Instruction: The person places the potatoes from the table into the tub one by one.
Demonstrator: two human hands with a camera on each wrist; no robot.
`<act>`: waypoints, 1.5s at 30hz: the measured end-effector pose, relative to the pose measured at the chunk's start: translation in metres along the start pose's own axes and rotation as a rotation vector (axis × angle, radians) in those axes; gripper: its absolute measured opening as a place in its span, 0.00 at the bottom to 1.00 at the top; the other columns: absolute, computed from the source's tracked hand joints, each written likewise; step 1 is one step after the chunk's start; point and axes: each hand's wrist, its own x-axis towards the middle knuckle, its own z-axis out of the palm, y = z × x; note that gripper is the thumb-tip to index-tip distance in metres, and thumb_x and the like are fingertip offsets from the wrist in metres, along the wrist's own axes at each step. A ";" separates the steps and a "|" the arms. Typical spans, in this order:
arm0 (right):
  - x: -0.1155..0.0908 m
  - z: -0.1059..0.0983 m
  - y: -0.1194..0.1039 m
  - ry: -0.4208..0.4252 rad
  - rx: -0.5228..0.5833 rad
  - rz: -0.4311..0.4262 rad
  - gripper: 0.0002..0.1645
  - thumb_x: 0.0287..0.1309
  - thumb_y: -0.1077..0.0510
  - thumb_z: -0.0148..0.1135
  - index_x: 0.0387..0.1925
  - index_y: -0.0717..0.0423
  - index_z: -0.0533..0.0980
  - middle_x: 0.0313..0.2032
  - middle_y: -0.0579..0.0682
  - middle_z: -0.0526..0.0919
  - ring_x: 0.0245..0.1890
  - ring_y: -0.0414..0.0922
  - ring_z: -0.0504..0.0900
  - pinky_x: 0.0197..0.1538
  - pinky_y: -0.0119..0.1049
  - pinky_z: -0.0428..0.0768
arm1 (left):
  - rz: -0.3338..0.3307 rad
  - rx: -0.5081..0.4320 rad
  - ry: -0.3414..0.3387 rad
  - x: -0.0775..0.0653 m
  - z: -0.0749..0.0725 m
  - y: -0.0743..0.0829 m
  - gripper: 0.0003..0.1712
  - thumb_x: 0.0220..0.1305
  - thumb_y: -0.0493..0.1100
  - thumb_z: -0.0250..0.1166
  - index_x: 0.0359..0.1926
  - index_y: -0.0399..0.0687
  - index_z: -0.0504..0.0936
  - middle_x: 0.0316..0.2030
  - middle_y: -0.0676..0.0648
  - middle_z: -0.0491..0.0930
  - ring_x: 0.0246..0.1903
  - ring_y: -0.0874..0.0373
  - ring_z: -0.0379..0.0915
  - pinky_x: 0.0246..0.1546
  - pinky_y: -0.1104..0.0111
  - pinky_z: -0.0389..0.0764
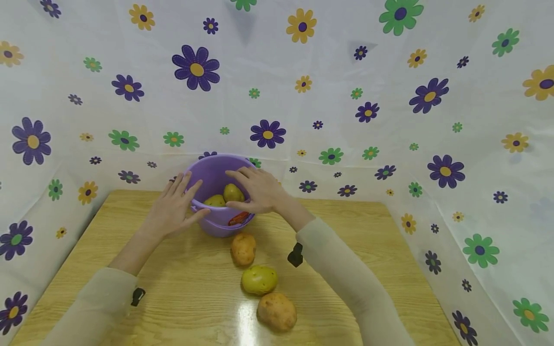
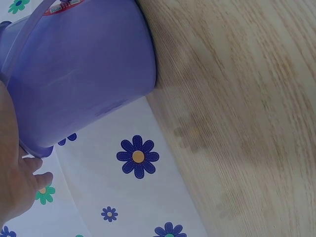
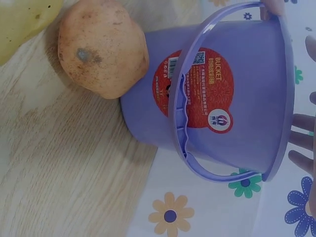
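The bucket (image 1: 215, 217) hides the bottoms of the potatoes (image 1: 233, 192) inside. The right wrist view cuts off the right hand (image 1: 258, 190) and a yellow potato (image 3: 22, 24).

Plain cream left sleeve (image 1: 93, 305), small black piece (image 1: 137, 296) by its cuff (image 1: 123, 279), matching right sleeve (image 1: 346, 278), angular black block (image 1: 295, 255) alongside, left hand (image 1: 170, 210) bare, right hand (image 1: 257, 191) bare

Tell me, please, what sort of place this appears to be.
Probably a small makeshift booth for recording tabletop work: white sheeting printed with purple, yellow and green flowers surrounds a yellowish wood-grain table on three sides, and a round purple plastic bucket stands on that table.
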 end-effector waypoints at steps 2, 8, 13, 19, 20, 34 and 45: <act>-0.003 0.000 -0.001 0.007 0.014 -0.003 0.52 0.64 0.25 0.59 0.80 0.45 0.62 0.70 0.51 0.77 0.72 0.54 0.76 0.74 0.52 0.77 | 0.000 0.001 0.001 0.000 0.000 0.000 0.51 0.72 0.69 0.58 0.81 0.41 0.60 0.83 0.28 0.49 0.83 0.29 0.43 0.80 0.33 0.56; -0.016 -0.004 -0.005 0.015 0.038 -0.009 0.53 0.63 0.25 0.60 0.81 0.45 0.61 0.72 0.51 0.75 0.71 0.54 0.76 0.73 0.54 0.78 | -0.003 -0.003 -0.005 -0.001 -0.001 0.000 0.51 0.72 0.69 0.58 0.82 0.41 0.60 0.83 0.28 0.48 0.83 0.29 0.43 0.81 0.33 0.54; -0.028 -0.005 -0.007 0.056 0.036 -0.042 0.53 0.62 0.26 0.62 0.80 0.47 0.63 0.71 0.51 0.76 0.69 0.53 0.78 0.70 0.55 0.80 | -0.003 -0.003 -0.003 -0.001 0.000 -0.001 0.51 0.73 0.70 0.58 0.82 0.42 0.59 0.83 0.28 0.48 0.83 0.29 0.43 0.81 0.34 0.54; -0.042 -0.006 -0.009 0.096 0.023 -0.082 0.53 0.61 0.25 0.63 0.78 0.49 0.66 0.70 0.52 0.78 0.66 0.53 0.80 0.65 0.52 0.82 | -0.003 -0.005 0.000 0.000 0.000 -0.001 0.51 0.72 0.70 0.58 0.82 0.42 0.60 0.83 0.28 0.48 0.83 0.29 0.42 0.81 0.34 0.54; -0.045 -0.006 -0.010 0.100 0.025 -0.091 0.53 0.60 0.25 0.63 0.78 0.49 0.66 0.69 0.52 0.78 0.66 0.53 0.80 0.65 0.51 0.83 | -0.003 -0.005 0.001 0.000 -0.001 -0.001 0.51 0.72 0.70 0.58 0.82 0.42 0.60 0.83 0.28 0.48 0.83 0.29 0.43 0.81 0.34 0.54; -0.080 -0.001 -0.017 0.100 0.000 -0.170 0.54 0.59 0.26 0.65 0.78 0.50 0.65 0.69 0.54 0.78 0.67 0.54 0.80 0.70 0.52 0.80 | 0.003 0.001 -0.010 0.000 -0.001 -0.002 0.51 0.73 0.70 0.57 0.82 0.41 0.59 0.83 0.29 0.47 0.83 0.29 0.42 0.82 0.34 0.53; -0.105 0.006 -0.025 0.125 -0.040 -0.260 0.55 0.61 0.23 0.60 0.78 0.52 0.65 0.69 0.54 0.79 0.66 0.52 0.81 0.70 0.50 0.81 | -0.003 0.002 -0.024 0.000 -0.002 -0.001 0.52 0.73 0.70 0.57 0.82 0.41 0.58 0.83 0.29 0.46 0.84 0.30 0.40 0.82 0.34 0.53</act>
